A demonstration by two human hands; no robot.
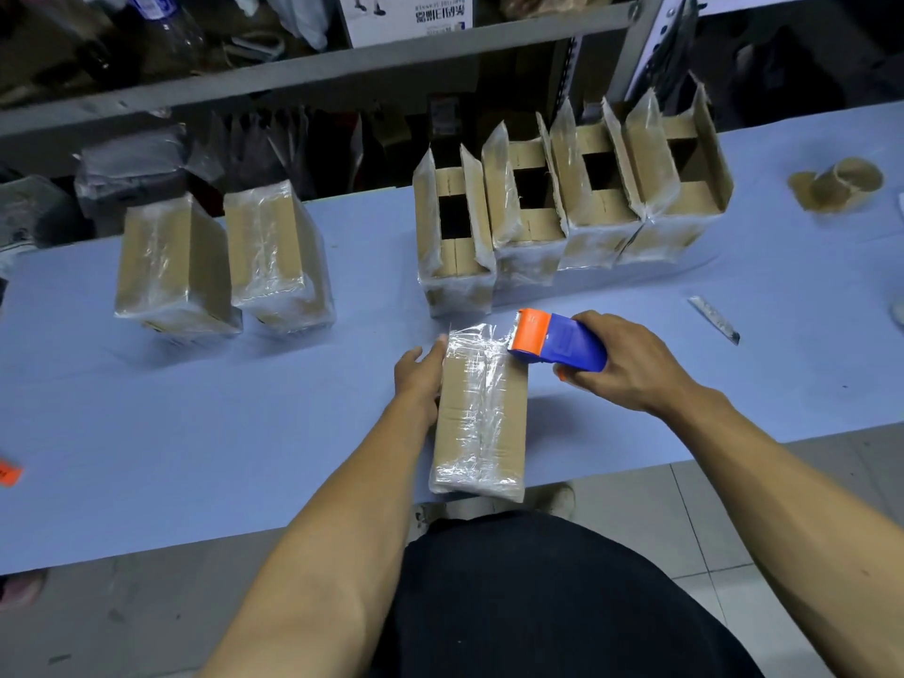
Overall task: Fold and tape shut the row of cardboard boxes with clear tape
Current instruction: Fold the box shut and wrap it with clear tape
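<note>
Your left hand [419,376] lies flat, fingers straight, against the left side of the closed box [482,413] near the table [195,433] edge. Your right hand [621,367] grips the tape dispenser [557,341] at the box's far right corner. Behind, four open boxes [567,198] stand in a row; two taped boxes [220,266] sit left.

Both forearms are bare up to the frame edge, with no sleeves, watch or rings showing. The left hand [419,379] and the right hand [619,367] are ungloved. At 6 o'clock a dark, plain garment [553,594] covers the torso, probably a black shirt; no print or seam is discernible.
</note>
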